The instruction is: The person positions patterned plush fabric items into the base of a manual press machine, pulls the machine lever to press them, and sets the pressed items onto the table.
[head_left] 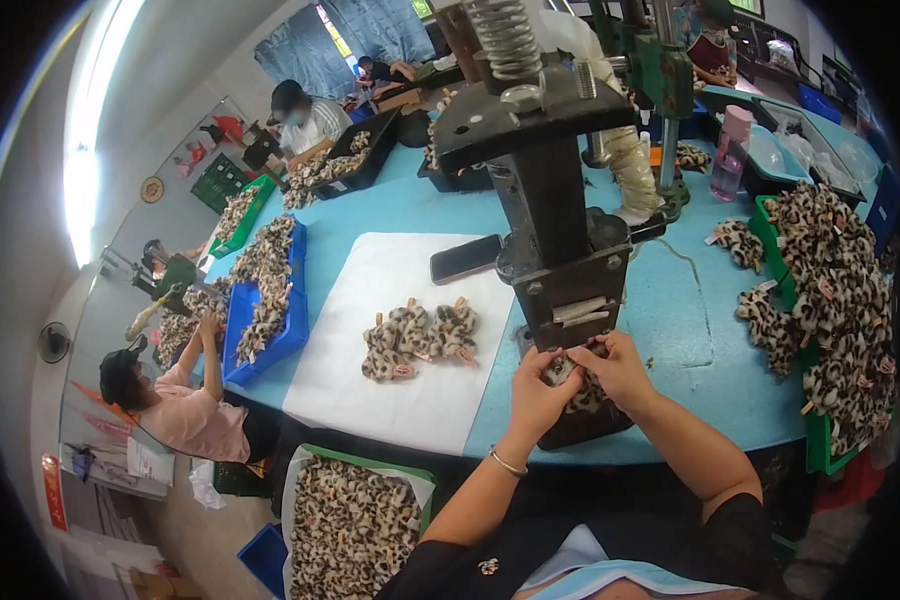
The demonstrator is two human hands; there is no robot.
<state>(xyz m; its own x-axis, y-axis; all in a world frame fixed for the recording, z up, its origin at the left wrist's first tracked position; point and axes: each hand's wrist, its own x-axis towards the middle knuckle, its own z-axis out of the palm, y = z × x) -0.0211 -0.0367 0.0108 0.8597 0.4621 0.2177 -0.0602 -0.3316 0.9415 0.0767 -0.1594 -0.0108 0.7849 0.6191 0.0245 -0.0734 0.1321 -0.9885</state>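
A spotted plush piece [560,370] is pinched between my hands under the head of a black metal press [560,270]. My left hand [542,392] holds it from the left, fingers closed. From the right, my right hand [615,370] grips the same piece, its fingertips close to the left ones. More spotted plush shows below the hands on the press base. On a white sheet [410,400] to the left lie several spotted plush pieces [420,335] with small orange parts. A dark phone [467,258] rests at the sheet's upper edge.
Right of the press, a green crate [820,445] overflows with plush. A pink bottle [732,150] stands behind. Blue tray [295,335] and black tray [370,150] hold plush at left, near co-workers. A plush-filled, lined crate [425,490] sits below the table edge.
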